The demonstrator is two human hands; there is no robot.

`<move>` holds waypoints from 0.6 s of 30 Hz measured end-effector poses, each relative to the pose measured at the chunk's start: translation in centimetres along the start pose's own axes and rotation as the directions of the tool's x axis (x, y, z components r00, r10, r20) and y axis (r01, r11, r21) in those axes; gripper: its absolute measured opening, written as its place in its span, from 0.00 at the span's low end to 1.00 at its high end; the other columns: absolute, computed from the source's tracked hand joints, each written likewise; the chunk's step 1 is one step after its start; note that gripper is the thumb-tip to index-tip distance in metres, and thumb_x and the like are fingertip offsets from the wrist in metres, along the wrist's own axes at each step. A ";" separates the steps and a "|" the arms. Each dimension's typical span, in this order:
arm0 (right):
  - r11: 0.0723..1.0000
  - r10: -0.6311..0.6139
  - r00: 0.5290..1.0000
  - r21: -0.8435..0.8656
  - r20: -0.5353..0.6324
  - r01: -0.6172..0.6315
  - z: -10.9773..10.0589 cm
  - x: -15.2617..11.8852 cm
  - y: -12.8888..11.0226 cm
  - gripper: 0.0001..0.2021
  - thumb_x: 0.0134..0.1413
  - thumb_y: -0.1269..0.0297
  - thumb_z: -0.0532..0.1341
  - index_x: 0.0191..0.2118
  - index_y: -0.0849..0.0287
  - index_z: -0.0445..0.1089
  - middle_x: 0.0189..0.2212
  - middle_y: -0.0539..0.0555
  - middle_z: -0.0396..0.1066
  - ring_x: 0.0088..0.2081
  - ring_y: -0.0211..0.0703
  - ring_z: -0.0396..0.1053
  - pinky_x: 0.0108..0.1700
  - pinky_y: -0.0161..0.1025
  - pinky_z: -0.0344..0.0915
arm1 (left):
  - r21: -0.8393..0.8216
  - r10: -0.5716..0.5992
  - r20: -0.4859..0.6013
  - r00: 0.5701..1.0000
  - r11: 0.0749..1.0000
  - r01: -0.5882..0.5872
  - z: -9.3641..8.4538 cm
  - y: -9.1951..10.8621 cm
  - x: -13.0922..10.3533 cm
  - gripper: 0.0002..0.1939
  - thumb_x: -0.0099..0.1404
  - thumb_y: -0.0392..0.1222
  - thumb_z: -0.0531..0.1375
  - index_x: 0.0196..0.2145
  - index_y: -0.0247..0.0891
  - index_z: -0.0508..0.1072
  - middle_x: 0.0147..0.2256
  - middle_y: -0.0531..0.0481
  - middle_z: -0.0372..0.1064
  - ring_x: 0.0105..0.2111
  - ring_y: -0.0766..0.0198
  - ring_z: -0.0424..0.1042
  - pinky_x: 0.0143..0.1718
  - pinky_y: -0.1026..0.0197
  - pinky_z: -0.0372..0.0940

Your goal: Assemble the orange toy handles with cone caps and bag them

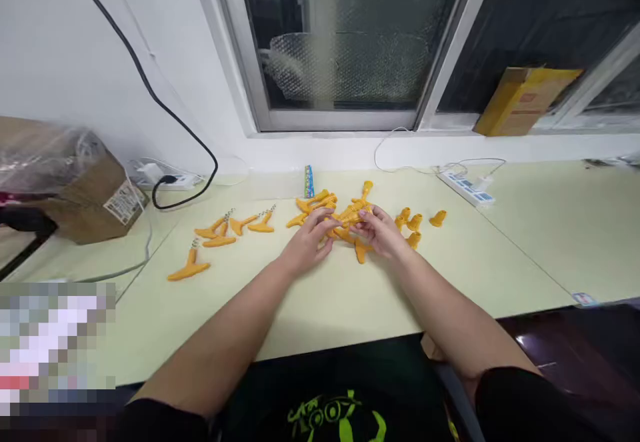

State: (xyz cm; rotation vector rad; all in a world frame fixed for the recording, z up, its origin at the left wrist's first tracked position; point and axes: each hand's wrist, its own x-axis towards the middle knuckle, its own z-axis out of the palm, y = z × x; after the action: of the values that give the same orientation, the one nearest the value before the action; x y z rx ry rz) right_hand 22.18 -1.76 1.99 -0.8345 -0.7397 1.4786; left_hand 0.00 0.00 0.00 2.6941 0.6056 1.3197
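Over a pile of yellow corkscrews (316,203) in the middle of the table, both hands are close together. My right hand (383,232) pinches a yellow corkscrew (354,217), its body lying sideways between the hands. My left hand (313,239) curls its fingers around the left end of the same piece; the fingers partly hide it. To the left lie several T-handled corkscrews (189,269) with bare metal spirals. Several short yellow sleeves (415,222) stand or lie just right of my right hand, one of them (438,219) set apart.
A blue-green printed strip (309,182) is behind the pile. On the right rests a white power strip (465,187); a black cable (145,79) loops down at the left. A cardboard box (95,195) occupies the left end, and a yellow-taped carton (525,102) leans on the window.
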 end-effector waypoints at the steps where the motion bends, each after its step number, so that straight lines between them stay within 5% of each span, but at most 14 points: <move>1: 0.999 0.030 0.999 -0.033 0.014 -0.030 -0.1 0.0 0.1 0.14 0.51 0.66 0.74 0.33 0.57 0.66 0.28 0.49 0.74 0.26 0.32 0.72 0.39 0.35 0.81 | 0.020 0.012 -0.006 1.000 1.000 -0.012 -0.1 -0.1 -0.2 0.23 0.67 0.27 0.59 0.58 0.42 0.67 0.60 0.36 0.61 0.61 0.50 0.67 0.57 0.46 0.71; 7: 0.952 0.225 0.974 -0.219 0.030 -0.213 -0.7 -0.2 0.1 0.11 0.58 0.60 0.69 0.34 0.57 0.68 0.19 0.45 0.65 0.18 0.31 0.62 0.22 0.31 0.74 | 0.025 0.055 0.019 0.998 0.998 -0.055 -1.1 -0.2 -1.1 0.25 0.68 0.31 0.62 0.60 0.44 0.69 0.62 0.37 0.60 0.61 0.50 0.68 0.58 0.47 0.72; 13: 0.916 0.350 0.935 -0.231 0.056 -0.328 -1.1 -0.1 0.1 0.07 0.62 0.60 0.65 0.38 0.57 0.70 0.22 0.49 0.71 0.19 0.32 0.63 0.22 0.30 0.72 | 0.017 0.076 0.062 0.995 0.997 -0.077 -2.6 0.2 -1.2 0.36 0.66 0.37 0.66 0.69 0.49 0.61 0.66 0.37 0.58 0.66 0.45 0.63 0.62 0.40 0.67; 18: 0.888 0.369 0.925 -0.327 0.089 -0.323 -1.6 0.0 0.3 0.13 0.57 0.54 0.69 0.37 0.58 0.71 0.21 0.47 0.67 0.17 0.30 0.57 0.16 0.27 0.61 | 0.006 0.025 0.103 0.994 1.000 -0.026 -3.2 0.2 -1.3 0.31 0.67 0.42 0.67 0.65 0.46 0.67 0.63 0.38 0.64 0.64 0.49 0.65 0.64 0.44 0.66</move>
State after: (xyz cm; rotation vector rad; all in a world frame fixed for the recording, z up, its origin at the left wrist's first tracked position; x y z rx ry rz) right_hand 23.34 -1.82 0.89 -1.1484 -0.9880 1.7877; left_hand -3.15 -0.97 1.13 2.7640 0.5679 1.1778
